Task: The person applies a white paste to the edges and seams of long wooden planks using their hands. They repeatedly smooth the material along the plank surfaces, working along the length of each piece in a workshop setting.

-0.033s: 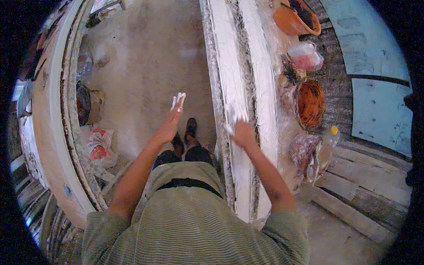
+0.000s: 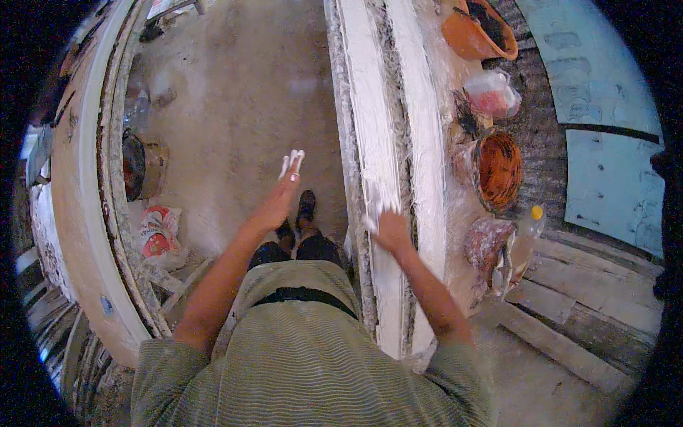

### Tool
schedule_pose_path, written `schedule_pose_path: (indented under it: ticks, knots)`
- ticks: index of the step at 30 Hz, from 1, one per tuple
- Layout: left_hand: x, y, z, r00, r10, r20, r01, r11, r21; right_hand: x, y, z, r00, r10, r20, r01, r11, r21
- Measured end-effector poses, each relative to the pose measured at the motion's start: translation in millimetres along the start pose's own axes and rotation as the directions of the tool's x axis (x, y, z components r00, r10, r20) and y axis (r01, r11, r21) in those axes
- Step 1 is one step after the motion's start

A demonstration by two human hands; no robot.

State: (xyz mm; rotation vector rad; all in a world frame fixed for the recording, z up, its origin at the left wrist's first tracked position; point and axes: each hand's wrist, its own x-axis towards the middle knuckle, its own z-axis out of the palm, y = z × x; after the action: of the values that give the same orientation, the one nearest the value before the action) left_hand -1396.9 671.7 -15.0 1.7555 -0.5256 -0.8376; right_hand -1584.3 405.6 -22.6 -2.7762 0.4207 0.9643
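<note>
The right hand (image 2: 391, 232) has slid slightly down the left strip (image 2: 366, 92), toward the body; the left hand (image 2: 277, 203) has barely shifted. The contact, it seems, is moving along this one strip, whose white coat looks wet and streaked. The strip runs lengthwise just right of the body, under the right hand. The right hand's grip is blurred and whitened at the fingers, so I cannot tell whether it clamps something or lies flat. The left hand's grip is apart, fingers stretched out and white-tipped, holding nothing over the floor (image 2: 235, 92).

Counted: two hands; two white strips, the right strip (image 2: 423, 92) beyond a dark gap; two orange buckets (image 2: 466, 41), both right of the strips; one yellow-capped bottle (image 2: 528, 231); two shoes (image 2: 306, 206).
</note>
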Motion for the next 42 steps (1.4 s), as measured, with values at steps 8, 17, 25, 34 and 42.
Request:
schedule_pose_path:
  ticks: [8, 17, 25, 34, 42]
  knots:
    - [31, 26, 27, 0.992, 0.051, 0.115, -0.045, 0.997, -0.062, -53, -15, 5, 0.911, -0.148, -0.385, 0.143, 0.989, -0.043]
    - [37, 31, 17, 0.999, 0.045, -0.005, -0.045, 0.998, -0.034, 61, -20, -59, 0.974, 0.058, -0.218, -0.040, 0.995, 0.087]
    - [20, -1, 10, 0.996, -0.025, -0.083, 0.020, 0.998, -0.057, 43, -10, -32, 0.945, 0.068, -0.320, -0.025, 0.990, 0.137]
    - [12, -3, 4, 0.997, 0.067, -0.044, -0.068, 0.998, -0.002, 101, -2, -72, 0.916, -0.193, -0.352, 0.167, 0.980, -0.104]
    - [-1, -8, 1, 0.997, -0.069, -0.031, 0.065, 0.991, -0.114, -74, 2, 64, 0.997, -0.055, -0.057, 0.050, 0.995, -0.087]
